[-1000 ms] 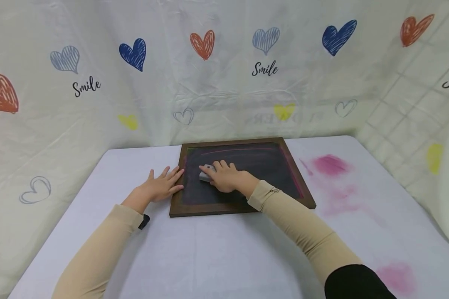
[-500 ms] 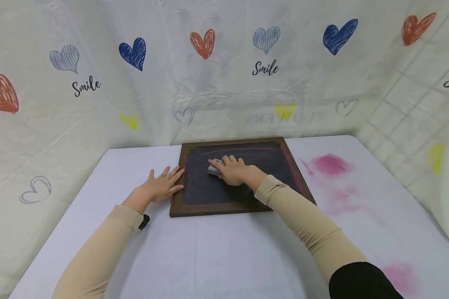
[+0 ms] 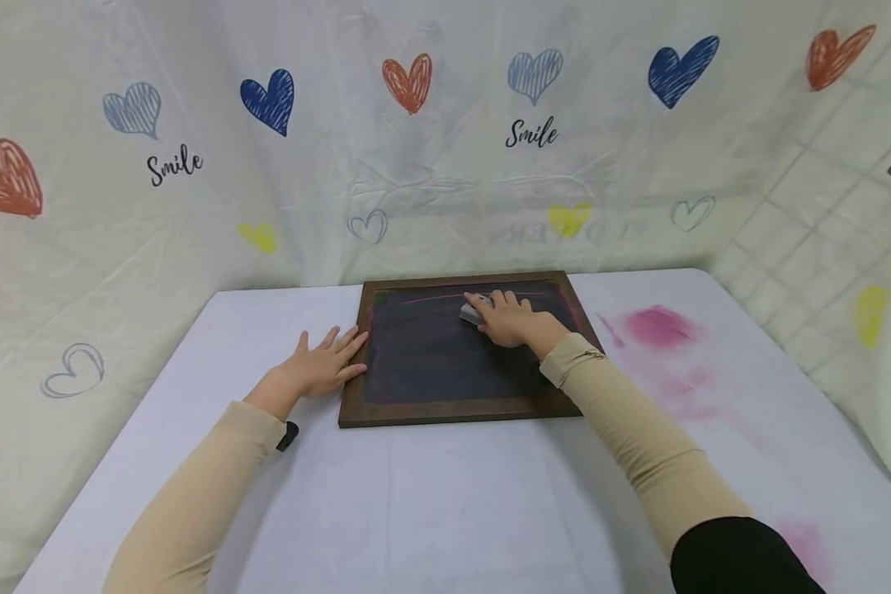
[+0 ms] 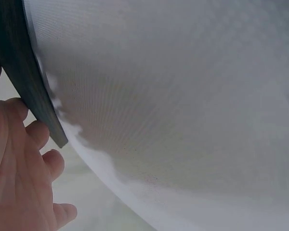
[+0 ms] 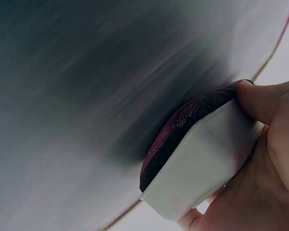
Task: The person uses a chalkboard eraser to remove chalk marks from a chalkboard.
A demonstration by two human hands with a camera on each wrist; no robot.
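pink chalk line (image 3: pixel 445 298) remains; our right hand (image 3: pixel 508 320) grips eraser (image 3: pixel 471 313) mid-wipe, left hand (image 3: pixel 319 370) flat, bracing chalkboard (image 3: pixel 445 363). next: sweep top edge, we judge.

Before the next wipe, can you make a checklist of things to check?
1. Right hand grips the eraser: ok.
2. Eraser's felt side lies on the chalkboard: ok.
3. Left hand steadies the board's left frame, fingers touching its edge: ok.
4. Board flat on the table: ok.
5. Board wiped clean: not ok, a pink line remains near the top.
6. Felt clean enough: cannot tell.
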